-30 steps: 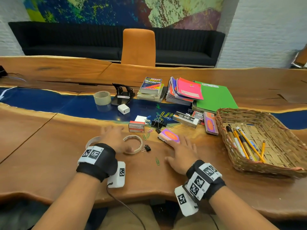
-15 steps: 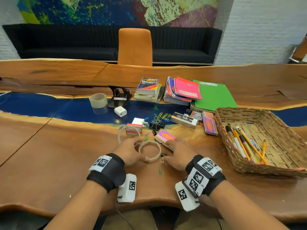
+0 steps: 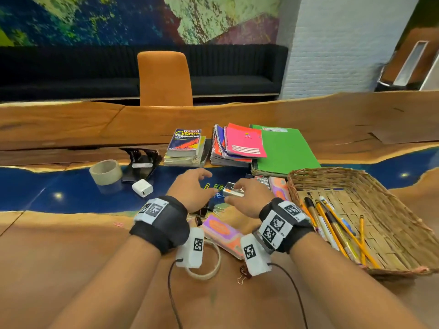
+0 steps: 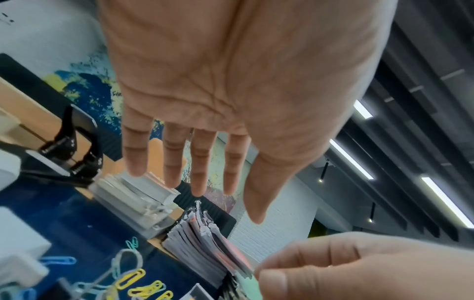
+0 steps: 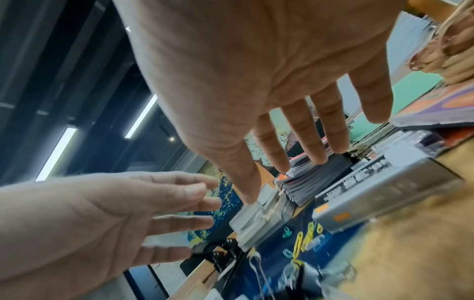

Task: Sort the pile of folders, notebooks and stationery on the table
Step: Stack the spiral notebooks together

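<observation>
Both hands hover over the blue strip of the table (image 3: 71, 245). My left hand (image 3: 197, 184) (image 4: 192, 162) is empty, its fingers straight, above the coloured paper clips (image 3: 215, 187). My right hand (image 3: 247, 198) (image 5: 295, 142) has straight, spread fingers over a small grey staples box (image 3: 234, 191) (image 5: 384, 194); I cannot tell whether it touches the box. A clear tape ring (image 3: 206, 269) lies under my left wrist, beside an orange and purple notepad (image 3: 221, 230). Books (image 3: 185, 146), spiral notebooks (image 3: 237, 144) and a green folder (image 3: 285, 150) sit stacked at the back.
A wicker basket (image 3: 327, 170) with several pencils (image 3: 332, 226) stands at the right. A brown tape roll (image 3: 105, 172), a black hole punch (image 3: 140, 160) and a white charger (image 3: 142, 188) are at the left. Binder clips (image 3: 204, 211) lie between my wrists.
My left hand let go of the tape ring, which now lies near the front edge. Both hands moved forward to the paper clips and the staples box.
</observation>
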Demonstrator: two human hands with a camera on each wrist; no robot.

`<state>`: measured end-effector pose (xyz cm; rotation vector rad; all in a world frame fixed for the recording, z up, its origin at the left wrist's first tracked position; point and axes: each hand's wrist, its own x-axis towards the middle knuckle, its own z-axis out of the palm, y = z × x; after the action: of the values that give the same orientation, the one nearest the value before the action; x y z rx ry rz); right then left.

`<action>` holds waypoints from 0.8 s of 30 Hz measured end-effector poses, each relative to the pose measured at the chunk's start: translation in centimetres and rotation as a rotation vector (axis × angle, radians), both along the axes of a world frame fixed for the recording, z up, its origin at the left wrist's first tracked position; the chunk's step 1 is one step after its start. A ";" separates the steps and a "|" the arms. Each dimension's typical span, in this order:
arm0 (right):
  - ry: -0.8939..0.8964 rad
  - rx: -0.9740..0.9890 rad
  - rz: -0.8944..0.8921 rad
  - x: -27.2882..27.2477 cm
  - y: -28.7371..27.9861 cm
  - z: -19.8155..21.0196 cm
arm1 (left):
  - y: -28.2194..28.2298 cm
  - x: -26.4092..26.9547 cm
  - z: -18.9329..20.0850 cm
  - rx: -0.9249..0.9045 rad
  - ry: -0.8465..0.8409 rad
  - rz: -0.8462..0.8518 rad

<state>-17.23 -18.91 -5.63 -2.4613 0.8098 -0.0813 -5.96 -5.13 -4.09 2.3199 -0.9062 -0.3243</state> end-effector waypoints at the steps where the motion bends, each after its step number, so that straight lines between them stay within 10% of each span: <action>1: -0.011 -0.010 -0.002 0.6 -0.6 0.2 | -1.0 0.4 0.1 -0.043 0.042 -0.007; 6: -0.008 -0.075 -0.141 2.3 -3.3 0.4 | -6.6 1.0 -0.8 -0.084 0.219 -0.062; 12: 0.244 -0.076 -0.467 -0.1 -6.9 -1.2 | -9.9 -0.6 -4.2 0.157 0.060 -0.150; 24: 0.164 -0.117 -0.280 -1.9 -6.0 -1.9 | -9.8 -2.9 -6.5 0.236 0.037 -0.258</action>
<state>-19.16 -24.93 -7.57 -2.4699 1.2509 -0.0286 -8.81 -14.94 -10.57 2.3984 -1.2076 -0.6094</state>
